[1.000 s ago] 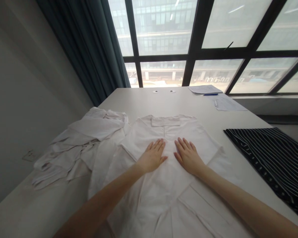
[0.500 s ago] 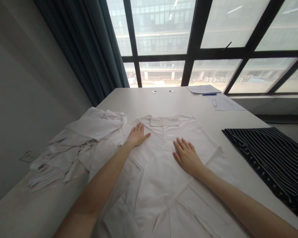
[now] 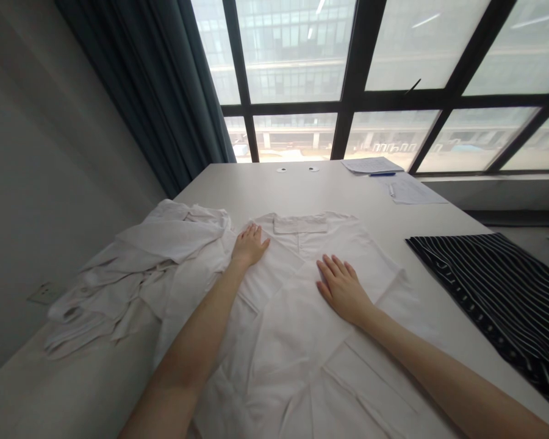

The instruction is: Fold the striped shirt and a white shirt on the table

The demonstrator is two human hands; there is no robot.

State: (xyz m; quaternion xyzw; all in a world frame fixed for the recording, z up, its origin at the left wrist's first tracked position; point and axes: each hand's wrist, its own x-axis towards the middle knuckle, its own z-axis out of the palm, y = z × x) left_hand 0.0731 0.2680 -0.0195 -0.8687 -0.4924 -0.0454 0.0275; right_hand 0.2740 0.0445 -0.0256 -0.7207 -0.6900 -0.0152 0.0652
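Observation:
A white shirt [image 3: 293, 317] lies spread on the table, its collar [image 3: 301, 224] at the far end and parts of it folded over the middle. My left hand [image 3: 251, 246] rests flat on the cloth near the left shoulder, fingers stretched out. Lower and to the right, my right hand [image 3: 343, 286] lies palm down on the shirt with its fingers extended. Neither hand grips the fabric. The near edge of the shirt runs out of view.
Crumpled white garments [image 3: 132, 268] are heaped on the left, touching the shirt. Black striped cloth [image 3: 498, 292] lies on the right. Papers [image 3: 373, 165] and a blue pen [image 3: 382, 174] are at the table's far right, before the window. A dark curtain [image 3: 150, 79] hangs at left.
My left hand has slid slightly left over the shirt, and its thumb has drawn closer to the fingers. My right hand stays in the same spot on the cloth. The view has shifted slightly.

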